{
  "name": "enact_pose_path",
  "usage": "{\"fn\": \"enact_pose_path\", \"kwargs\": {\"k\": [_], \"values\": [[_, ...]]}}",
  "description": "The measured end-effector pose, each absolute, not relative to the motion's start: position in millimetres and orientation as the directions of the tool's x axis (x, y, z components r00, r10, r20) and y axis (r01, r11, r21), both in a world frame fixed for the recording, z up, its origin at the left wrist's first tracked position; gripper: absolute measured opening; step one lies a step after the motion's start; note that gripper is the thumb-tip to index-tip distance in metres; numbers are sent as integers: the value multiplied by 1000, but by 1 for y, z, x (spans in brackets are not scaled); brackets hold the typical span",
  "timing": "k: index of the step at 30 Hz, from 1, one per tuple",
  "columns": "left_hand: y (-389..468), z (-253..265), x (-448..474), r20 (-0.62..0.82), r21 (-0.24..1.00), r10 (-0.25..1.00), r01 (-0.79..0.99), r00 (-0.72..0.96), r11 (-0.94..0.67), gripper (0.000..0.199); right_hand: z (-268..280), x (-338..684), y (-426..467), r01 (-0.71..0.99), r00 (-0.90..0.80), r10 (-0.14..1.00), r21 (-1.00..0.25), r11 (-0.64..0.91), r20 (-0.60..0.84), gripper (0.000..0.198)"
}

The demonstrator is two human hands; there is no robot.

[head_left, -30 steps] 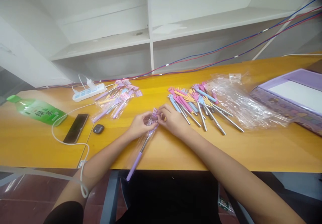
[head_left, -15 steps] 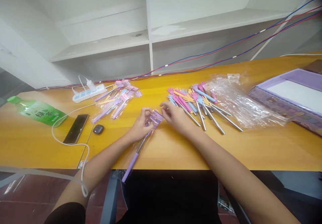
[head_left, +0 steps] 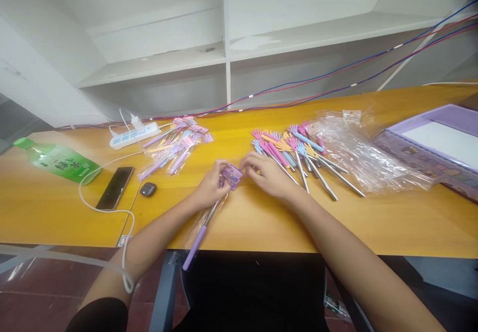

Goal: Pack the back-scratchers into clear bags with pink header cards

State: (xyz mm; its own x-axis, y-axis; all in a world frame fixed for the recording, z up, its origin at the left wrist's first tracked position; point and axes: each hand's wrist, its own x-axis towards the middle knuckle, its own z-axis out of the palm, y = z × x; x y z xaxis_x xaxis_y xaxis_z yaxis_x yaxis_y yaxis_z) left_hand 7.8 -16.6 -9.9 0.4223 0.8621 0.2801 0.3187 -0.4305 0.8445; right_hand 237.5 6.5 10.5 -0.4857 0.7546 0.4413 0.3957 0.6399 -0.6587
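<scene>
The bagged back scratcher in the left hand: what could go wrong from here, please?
The bagged back scratcher extends past the front edge of the table, so it might fall if the left hand loosens. The white cable crosses the left forearm in this view, so it could snag.

Soft, fairly bright light washes over the desk (head_left: 269, 227) here; I can't tell its source. A faint shadow sits beneath the right hand (head_left: 267, 175). Glare streaks the clear bags (head_left: 377, 163). Print on the purple card (head_left: 232, 176) is blurred, and 1 corner, upper right, darkens.
</scene>
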Motion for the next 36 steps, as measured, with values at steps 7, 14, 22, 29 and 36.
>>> {"fn": "enact_pose_path", "kwargs": {"k": [7, 14, 22, 29, 36], "values": [[-19, -6, 8, 312, 805, 844, 350, 437, -479, 47, 8, 230, 6, 299, -491, 743, -714, 633, 454, 16], [-13, -3, 7, 245, 903, 901, 254, 358, -346, 46, 1, 239, 20, 376, -194, 906, -824, 423, 377, 27], [-2, 6, 3, 160, 982, 977, -126, 141, -142, 29, -3, 224, 7, 574, -210, 935, -739, 354, 285, 31], [-3, 7, 6, 147, 959, 988, -237, -40, -153, 41, 5, 202, -17, 274, -592, 792, -887, 371, 148, 41], [-1, 0, 3, 310, 949, 951, 66, 2, -309, 26, 1, 195, -17, 68, -557, 821, -978, 195, 125, 44]]}}
